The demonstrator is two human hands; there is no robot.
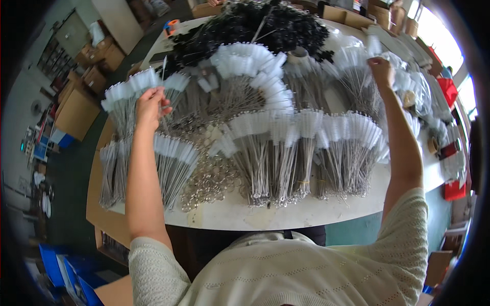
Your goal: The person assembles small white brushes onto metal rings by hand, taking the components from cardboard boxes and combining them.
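Note:
My left hand (150,108) is raised over the bundles at the left, its fingers curled. A thin pale strip (164,67) stands just above its fingertips; whether they hold it is unclear. Out at the far right, my right hand (383,72) is closed in a pinch at a bottle brush (374,46) with a blurred white bristle head. Bundles of similar wire-stemmed brushes (278,153) fill the table's front middle, bristles toward the far side and looped stem ends toward me. More brushes (173,158) lie by my left forearm.
Loose metal rings (212,181) are heaped between the front bundles. A large black pile (250,30) covers the table's far side. Clear plastic bags (416,92) lie at the right, and an orange tape roll (173,24) sits far left. Cardboard boxes (76,112) stand beyond the left edge.

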